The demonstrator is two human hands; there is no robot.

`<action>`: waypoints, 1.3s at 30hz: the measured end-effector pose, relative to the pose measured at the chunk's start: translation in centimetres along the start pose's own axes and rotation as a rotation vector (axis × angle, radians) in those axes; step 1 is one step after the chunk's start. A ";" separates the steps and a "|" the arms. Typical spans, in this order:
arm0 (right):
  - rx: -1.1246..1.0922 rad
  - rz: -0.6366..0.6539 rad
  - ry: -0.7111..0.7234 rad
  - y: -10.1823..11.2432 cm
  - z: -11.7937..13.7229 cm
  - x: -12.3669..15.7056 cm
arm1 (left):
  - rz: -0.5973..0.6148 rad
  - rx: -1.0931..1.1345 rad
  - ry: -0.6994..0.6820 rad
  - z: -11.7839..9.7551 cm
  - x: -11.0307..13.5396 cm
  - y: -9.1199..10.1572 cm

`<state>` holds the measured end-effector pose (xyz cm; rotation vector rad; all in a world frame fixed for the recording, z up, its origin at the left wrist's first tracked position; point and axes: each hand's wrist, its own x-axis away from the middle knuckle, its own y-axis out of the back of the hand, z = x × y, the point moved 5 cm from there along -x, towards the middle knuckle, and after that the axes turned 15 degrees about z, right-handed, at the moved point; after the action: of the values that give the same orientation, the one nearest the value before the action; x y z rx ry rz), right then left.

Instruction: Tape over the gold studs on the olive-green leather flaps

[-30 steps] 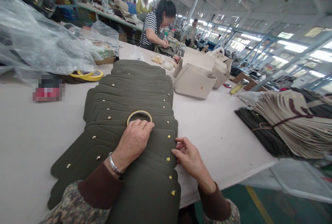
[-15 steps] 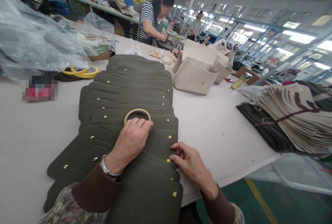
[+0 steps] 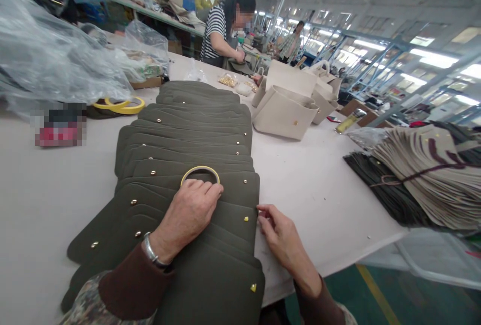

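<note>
Several dark olive leather panels (image 3: 195, 129) with brass studs lie overlapped in a long row down the white table (image 3: 311, 189). My left hand (image 3: 190, 212) rests on the panels with its fingers curled over the near side of a yellow tape roll (image 3: 200, 171). My right hand (image 3: 280, 237) is at the right edge of the row, fingertips pinched at a panel's edge beside a small yellow tab (image 3: 245, 218). Another yellow tab (image 3: 253, 288) shows on the nearest panel.
Cream handbags (image 3: 283, 112) stand beyond the row. Stacked beige and dark pieces (image 3: 424, 179) lie at the right. Plastic bags (image 3: 56, 59) and yellow tape rolls (image 3: 120, 105) sit at the left. A person in a striped top (image 3: 221, 34) works at the far end.
My right hand slid slightly outward along the panels' right edge, and fewer yellow tabs show near it. My left hand stays on the tape roll.
</note>
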<state>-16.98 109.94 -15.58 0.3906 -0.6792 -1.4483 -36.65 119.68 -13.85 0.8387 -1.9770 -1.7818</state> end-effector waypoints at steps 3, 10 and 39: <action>-0.113 0.046 -0.028 -0.5 -1.0 -0.4 | -0.021 0.029 -0.054 -0.1 0.3 0.2; -0.029 -0.002 -0.044 -0.5 -1.6 -1.6 | -0.032 0.068 -0.147 -0.4 0.6 0.0; 0.334 -0.276 0.605 -1.9 7.1 -0.1 | -0.114 0.326 -0.266 -3.5 2.2 0.9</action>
<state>-23.00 110.93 -11.43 1.1666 -0.3760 -1.3676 -36.35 115.61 -12.71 0.8622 -2.4867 -1.7334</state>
